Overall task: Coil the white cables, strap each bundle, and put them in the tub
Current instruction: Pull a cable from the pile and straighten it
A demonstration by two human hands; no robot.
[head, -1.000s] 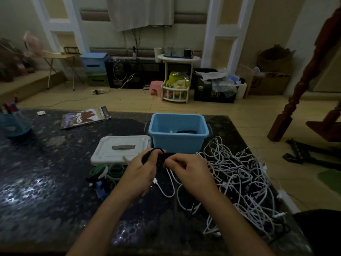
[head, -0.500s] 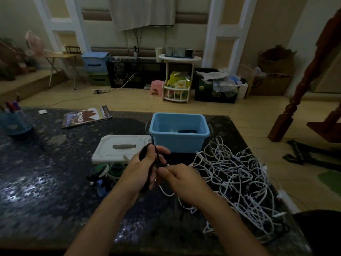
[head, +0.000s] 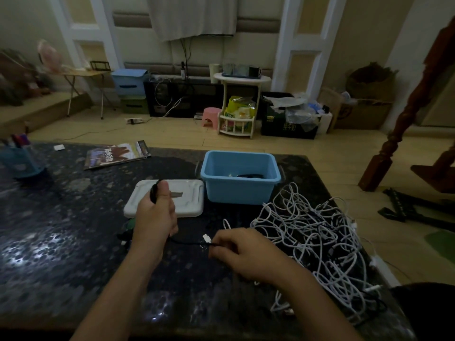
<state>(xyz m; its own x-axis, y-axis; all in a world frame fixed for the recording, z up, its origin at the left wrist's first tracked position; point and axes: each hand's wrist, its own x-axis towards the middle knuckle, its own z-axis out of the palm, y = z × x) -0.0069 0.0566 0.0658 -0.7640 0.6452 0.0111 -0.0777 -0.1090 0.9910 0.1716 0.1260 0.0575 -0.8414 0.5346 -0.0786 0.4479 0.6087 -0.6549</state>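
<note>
White cables (head: 312, 244) are seen from the head view in a loose tangle on the right part of the dark stone table (head: 56, 242), just beside the blue tub (head: 240, 188) and reaching toward the near edge. A dark cord (head: 187, 241) is held between both hands: the left hand (head: 156, 215) is closed round a small dark loop that shows above the thumb, and the right hand (head: 236, 249) is curled and pinches the cord close to a pale plug (head: 206, 238). Whether this cord is a cable or a strap cannot be told. Inside the tub one dark item (head: 250, 175) is made out on the floor, perhaps with something pale next to it, so a bundle may already be stored, though this is only judged. Most of the work is judged to be left, since the heap is not yet coiled or strapped. A white lid (head: 189, 200) lies flat to the left of the tub, partly covered by the left hand. Green and dark objects (head: 129, 223) below the lid are mostly hidden by the left wrist and cannot be identified. The low light blurs fine detail, and the near end of the tangle is lost in shadow.
</note>
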